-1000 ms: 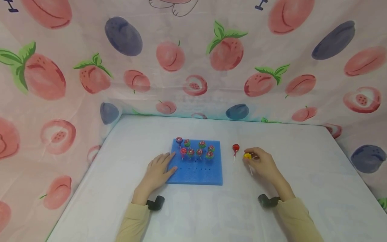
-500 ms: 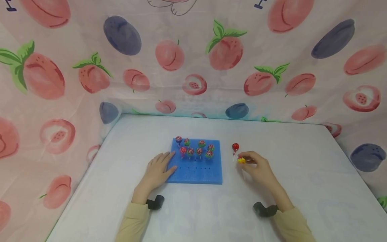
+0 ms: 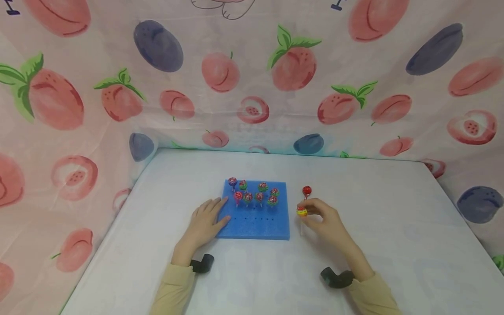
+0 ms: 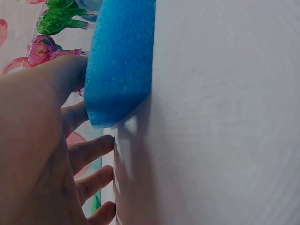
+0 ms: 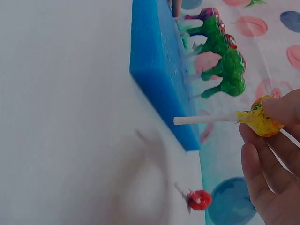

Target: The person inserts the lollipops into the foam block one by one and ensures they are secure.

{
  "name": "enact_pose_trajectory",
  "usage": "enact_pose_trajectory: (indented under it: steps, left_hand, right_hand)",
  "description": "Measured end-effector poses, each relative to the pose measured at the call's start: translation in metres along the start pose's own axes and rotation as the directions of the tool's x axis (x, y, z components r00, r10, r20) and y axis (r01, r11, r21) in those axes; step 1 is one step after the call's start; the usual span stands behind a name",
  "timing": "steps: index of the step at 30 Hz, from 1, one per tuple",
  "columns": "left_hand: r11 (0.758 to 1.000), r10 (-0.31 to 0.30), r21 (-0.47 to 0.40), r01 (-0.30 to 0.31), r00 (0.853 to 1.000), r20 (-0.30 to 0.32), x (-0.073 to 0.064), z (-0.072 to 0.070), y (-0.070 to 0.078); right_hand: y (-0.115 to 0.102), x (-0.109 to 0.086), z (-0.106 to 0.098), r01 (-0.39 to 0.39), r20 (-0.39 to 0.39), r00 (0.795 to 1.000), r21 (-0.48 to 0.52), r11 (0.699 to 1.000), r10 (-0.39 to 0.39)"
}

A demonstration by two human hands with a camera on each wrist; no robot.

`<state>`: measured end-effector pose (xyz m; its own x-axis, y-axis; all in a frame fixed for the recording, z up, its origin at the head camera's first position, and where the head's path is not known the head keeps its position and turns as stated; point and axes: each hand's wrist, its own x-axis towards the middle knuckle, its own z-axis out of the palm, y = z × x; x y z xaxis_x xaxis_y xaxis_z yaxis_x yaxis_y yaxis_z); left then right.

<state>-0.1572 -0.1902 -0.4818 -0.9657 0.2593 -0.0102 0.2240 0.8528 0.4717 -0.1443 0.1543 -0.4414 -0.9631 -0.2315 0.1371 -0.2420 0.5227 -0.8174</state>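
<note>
My right hand (image 3: 324, 221) pinches a yellow lollipop (image 5: 260, 119) by its wrapped head, just right of the blue foam block (image 3: 260, 229). Its white stick points down toward the table in the head view. My left hand (image 3: 202, 223) rests with fingers spread on the block's left edge; in the left wrist view the thumb and a finger lie at the foam (image 4: 119, 65) and the other fingertips reach the table. Several wrapped lollipops (image 3: 248, 197) stand upright in the block's back part, mostly green with red tops, plus a pink one (image 3: 238, 196) and a purple one (image 3: 232, 181).
A red lollipop (image 3: 306, 190) lies on the white table (image 3: 374, 188) behind my right hand, its stick partly hidden by the fingers. Rows of small holes (image 3: 261, 218) show in the block's front part. A fruit-patterned cloth (image 3: 220, 109) hangs behind the table.
My right hand has moved left with the yellow lollipop, from beyond the red lollipop to beside the block's right edge. The stick now hangs more upright. My left hand has stayed on the block.
</note>
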Motion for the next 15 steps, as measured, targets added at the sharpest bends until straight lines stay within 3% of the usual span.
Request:
enact_pose_trajectory:
  steps: [15]
  left_hand:
    - [1.000, -0.006, -0.006, 0.006, 1.000, 0.014, 0.000, -0.001, 0.000]
  right_hand:
    - [-0.022, 0.008, 0.025, 0.058, 0.055, 0.997, 0.062, 0.996, -0.062]
